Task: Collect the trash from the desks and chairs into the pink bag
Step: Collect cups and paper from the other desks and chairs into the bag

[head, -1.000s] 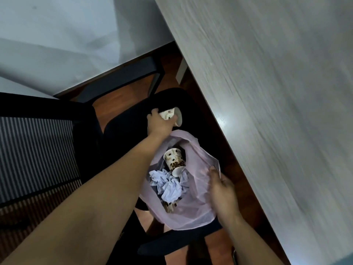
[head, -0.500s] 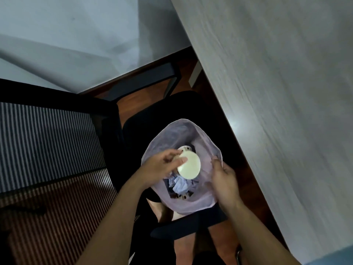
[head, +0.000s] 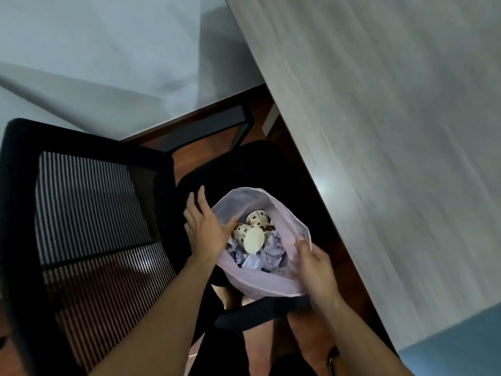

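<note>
The pink bag [head: 273, 287] hangs open over a black chair seat [head: 252, 166]. Inside it lie two spotted paper cups: one [head: 250, 237] shows its pale round bottom, the other [head: 259, 217] sits just behind it. Crumpled lilac paper [head: 268, 257] fills the space under them. My left hand [head: 204, 226] is at the bag's left rim with fingers straight and spread, holding nothing. My right hand [head: 314, 267] pinches the bag's right rim and keeps the mouth open.
A grey wood-grain desk [head: 393, 131] fills the right side, its edge close to the bag. The chair's black mesh backrest [head: 89, 229] stands at the left, an armrest [head: 260, 313] below the bag. A second grey desk top [head: 108, 58] is at upper left, above the wooden floor [head: 189, 156].
My left hand carried a cup from the chair seat to the bag, let it go inside, and now spreads open at the rim. The right hand kept its hold on the bag.
</note>
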